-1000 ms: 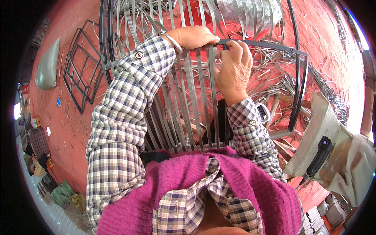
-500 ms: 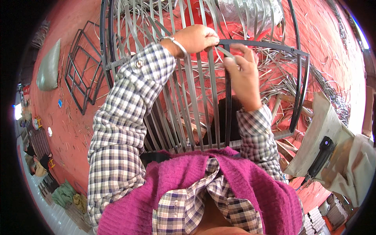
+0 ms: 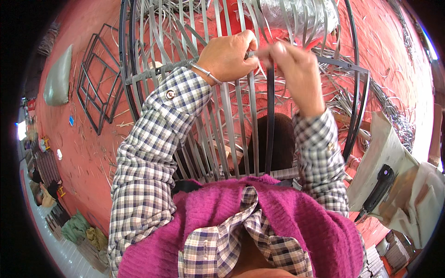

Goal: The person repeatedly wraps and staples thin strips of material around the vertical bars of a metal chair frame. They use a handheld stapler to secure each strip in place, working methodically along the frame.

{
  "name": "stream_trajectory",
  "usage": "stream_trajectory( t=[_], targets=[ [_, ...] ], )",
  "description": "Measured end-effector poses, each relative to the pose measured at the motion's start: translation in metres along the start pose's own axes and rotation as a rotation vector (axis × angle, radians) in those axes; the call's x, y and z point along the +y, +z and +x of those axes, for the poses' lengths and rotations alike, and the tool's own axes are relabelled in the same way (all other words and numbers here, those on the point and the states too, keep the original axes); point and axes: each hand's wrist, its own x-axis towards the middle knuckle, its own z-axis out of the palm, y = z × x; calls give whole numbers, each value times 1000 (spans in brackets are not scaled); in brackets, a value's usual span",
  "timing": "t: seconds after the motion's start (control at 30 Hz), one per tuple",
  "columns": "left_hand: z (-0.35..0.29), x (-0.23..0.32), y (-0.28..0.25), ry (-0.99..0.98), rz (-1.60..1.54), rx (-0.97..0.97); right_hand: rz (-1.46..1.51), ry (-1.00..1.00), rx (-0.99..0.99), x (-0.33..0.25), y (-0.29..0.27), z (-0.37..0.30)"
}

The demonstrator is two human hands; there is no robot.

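A dark metal frame (image 3: pixel 357 99) stands in front of me, strung with several grey flat strips (image 3: pixel 232 125) running up and down. My left hand (image 3: pixel 227 58), with a silver bangle at the wrist, grips the strips at the top bar of the frame. My right hand (image 3: pixel 296 69) is raised beside it and blurred, its fingers pinching a grey strip near the same bar. The two hands almost touch. Both sleeves are checked, above a magenta knitted vest.
Red floor all around, littered with loose grey strips (image 3: pixel 394 116). An empty dark wire frame (image 3: pixel 97 83) lies at the left beside a grey-green sack (image 3: pixel 58 78). A silver bundle (image 3: pixel 296 14) sits behind the frame. A black-handled tool (image 3: pixel 378 187) rests on a pale bag at the right.
My right hand has lifted off the frame's top bar and moved up and left toward my left hand, drawing a strip. My left hand has stayed on the bar.
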Motion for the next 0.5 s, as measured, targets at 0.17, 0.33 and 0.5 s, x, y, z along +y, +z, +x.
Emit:
stream_trajectory(
  t=[0.17, 0.33, 0.5],
  targets=[
    [-6, 1, 3, 26, -141, 104, -211, 51, -138, 64, 0, 89],
    [-4, 0, 8, 97, -92, 158, -969, -436, -757, 84, -4, 118],
    [-2, 7, 7, 73, 49, 91, -608, -3, -198, 53, -25, 80]
  ],
)
